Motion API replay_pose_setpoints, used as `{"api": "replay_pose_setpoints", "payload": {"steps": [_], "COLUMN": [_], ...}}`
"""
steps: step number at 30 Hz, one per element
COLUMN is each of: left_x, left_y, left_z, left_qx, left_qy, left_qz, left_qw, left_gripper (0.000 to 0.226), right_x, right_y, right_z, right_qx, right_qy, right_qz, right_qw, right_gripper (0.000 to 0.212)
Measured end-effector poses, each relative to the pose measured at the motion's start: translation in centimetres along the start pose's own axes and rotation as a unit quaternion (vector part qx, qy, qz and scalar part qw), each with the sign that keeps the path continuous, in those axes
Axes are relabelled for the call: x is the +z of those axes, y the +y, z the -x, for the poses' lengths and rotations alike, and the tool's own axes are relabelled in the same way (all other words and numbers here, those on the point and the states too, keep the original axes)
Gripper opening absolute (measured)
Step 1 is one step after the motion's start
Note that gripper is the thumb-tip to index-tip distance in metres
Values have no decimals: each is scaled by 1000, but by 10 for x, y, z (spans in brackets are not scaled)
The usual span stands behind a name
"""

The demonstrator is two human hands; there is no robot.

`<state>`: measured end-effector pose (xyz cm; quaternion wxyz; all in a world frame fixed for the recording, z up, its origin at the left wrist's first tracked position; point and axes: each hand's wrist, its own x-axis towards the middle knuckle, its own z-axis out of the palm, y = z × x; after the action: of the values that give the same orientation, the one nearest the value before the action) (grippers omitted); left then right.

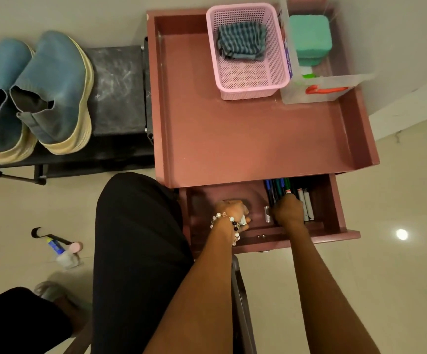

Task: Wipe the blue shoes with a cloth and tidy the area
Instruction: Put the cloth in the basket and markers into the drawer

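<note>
We're reaching both arms forward and down, forearms bare. Left hand [232, 213] is curling into a loose fist, knuckles up, beaded bracelet on the wrist, something small and pale showing at the fingers. Right hand [289, 210] is sitting just to its right, also fisted, fingers tucked under.

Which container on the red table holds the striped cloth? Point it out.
The pink basket, at the table's back edge, holds the striped cloth. The clear bin beside it holds green blocks and an orange item instead.
</note>
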<state>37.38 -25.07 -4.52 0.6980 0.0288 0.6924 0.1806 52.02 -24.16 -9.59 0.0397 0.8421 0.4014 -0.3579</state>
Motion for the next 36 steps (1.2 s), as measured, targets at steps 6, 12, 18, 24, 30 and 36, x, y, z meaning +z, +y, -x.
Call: {"api": "replay_pose_setpoints", "payload": {"steps": [6,12,18,24,30,36], "left_x": [1,1,3,2,0,-6], "left_y": [-2,1,0,3,1,0], "left_z": [4,13,9,3,-1,-8], "left_qx": [7,6,3,7,10,10], "left_qy": [6,-24,-26,-17,-11,1], "left_qz": [-42,-63,-42,4,37,26], "left_qw": [999,998,999,1000,999,1000], "left_gripper": [13,17,15,12,14,12], "right_x": [-30,-22,-37,-27,23,27], "right_y": [-3,1,-3,2,13,6], "right_z": [58,50,34,13,-10,-7], "right_qx": [-169,-246,-231,-183,-133,-121], "right_qy": [-252,-232,-294,-220,-42,10], "right_qz": [-288,-161,-127,-149,61,128], "right_qw": [908,927,919,947,988,984], "right_gripper": [54,42,55,46,35,28]}}
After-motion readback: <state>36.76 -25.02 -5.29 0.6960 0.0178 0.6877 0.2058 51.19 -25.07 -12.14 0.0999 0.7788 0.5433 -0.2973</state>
